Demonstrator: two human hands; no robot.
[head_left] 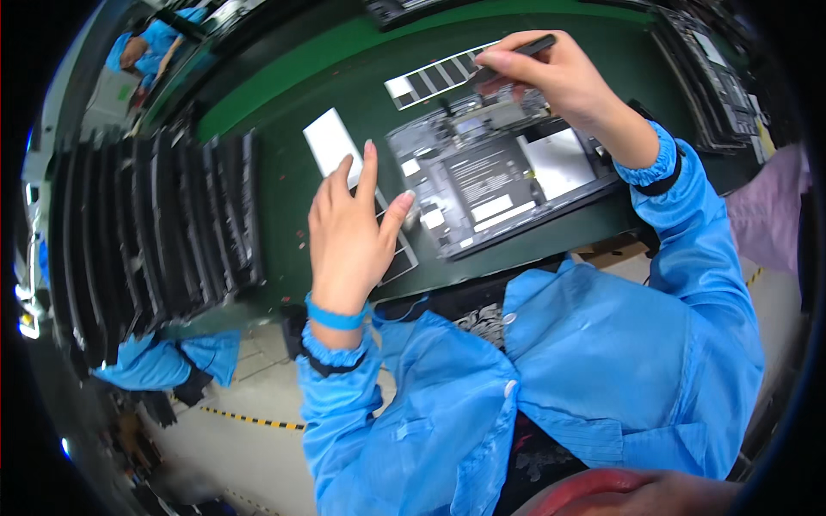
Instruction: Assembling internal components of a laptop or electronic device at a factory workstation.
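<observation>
Dark green worktable (280,202) stretched across the scene, with one row of thin black panels (155,224) standing at its left end, packed too tightly to count surely. One stack of dark computer parts (705,77) lay at the far right. One person in blue (159,43) was at the far left.

Left hand (348,232) lay palm down, fingers loosely spread and gripping nothing, over one white-topped strip (329,138); whether every fingertip touched it could not be told. Right hand (572,82) pinched one slim dark tool (538,45) between thumb and fingers, near one far strip (439,79) with several dark patches in a row.

One opened laptop base (456,163) sat between the two hands, slightly turned, its inside facing up. It looked grey and black, with one dark battery (489,182) bearing pale labels in the middle and one bright silver rectangle (557,159) to the right.
</observation>
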